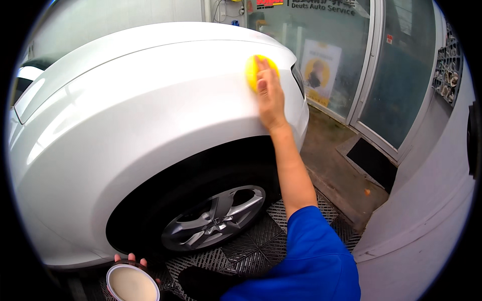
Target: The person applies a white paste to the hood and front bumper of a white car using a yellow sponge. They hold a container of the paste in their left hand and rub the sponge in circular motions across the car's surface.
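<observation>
My right hand point(270, 98) presses a round yellow sponge pad point(254, 72) against the white car fender point(165, 85), close to the headlight point(297, 79). The fingers lie over the pad and are slightly blurred. Low at the left, my left hand point(131, 259) grips an open round tub of pale cream paste point(131, 284), fingertips showing along its far rim. Below the fender's arch sits the wheel point(217, 220) with grey spokes.
A glass door point(401, 75) and a glass panel with a poster point(321, 70) stand beyond the car. A dark mat point(371, 163) lies before the door. Black grated floor tiles point(256, 246) run beneath me, and a pale wall point(422, 231) rises on the right.
</observation>
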`<state>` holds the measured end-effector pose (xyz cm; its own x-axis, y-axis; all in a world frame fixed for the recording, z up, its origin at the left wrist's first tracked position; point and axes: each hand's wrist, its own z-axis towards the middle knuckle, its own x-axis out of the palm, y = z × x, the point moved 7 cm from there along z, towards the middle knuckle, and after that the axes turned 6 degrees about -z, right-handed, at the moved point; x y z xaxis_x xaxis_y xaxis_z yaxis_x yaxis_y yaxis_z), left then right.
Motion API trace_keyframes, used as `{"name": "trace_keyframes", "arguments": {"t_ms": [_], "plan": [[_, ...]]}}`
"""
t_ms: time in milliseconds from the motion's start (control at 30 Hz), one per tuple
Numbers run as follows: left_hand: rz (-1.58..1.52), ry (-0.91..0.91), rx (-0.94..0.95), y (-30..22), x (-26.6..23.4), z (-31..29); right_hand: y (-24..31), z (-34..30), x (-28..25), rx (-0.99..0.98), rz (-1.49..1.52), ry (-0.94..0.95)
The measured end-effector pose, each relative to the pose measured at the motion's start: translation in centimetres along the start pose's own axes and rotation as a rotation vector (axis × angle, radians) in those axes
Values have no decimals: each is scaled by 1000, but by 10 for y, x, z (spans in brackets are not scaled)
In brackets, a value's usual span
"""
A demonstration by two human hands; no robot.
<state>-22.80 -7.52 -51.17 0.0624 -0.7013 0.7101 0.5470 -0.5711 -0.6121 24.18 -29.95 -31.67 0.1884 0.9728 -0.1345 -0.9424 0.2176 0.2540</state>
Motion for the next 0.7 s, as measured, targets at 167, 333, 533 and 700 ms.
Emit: {"name": "trace_keyframes", "arguments": {"t_ms": [167,333,533,700], "plan": [[128,99,-141,-8,-33,-21,-16,-70,0,14,139,62],[81,33,-204,9,-38,-11,-44,-49,-13,141,71,-82],[153,-38,-146,-8,-61,-55,-91,-119,-18,221,91,-150],[155,-23,-59,0,-36,-55,-241,-121,-49,593,361,-301]]}}
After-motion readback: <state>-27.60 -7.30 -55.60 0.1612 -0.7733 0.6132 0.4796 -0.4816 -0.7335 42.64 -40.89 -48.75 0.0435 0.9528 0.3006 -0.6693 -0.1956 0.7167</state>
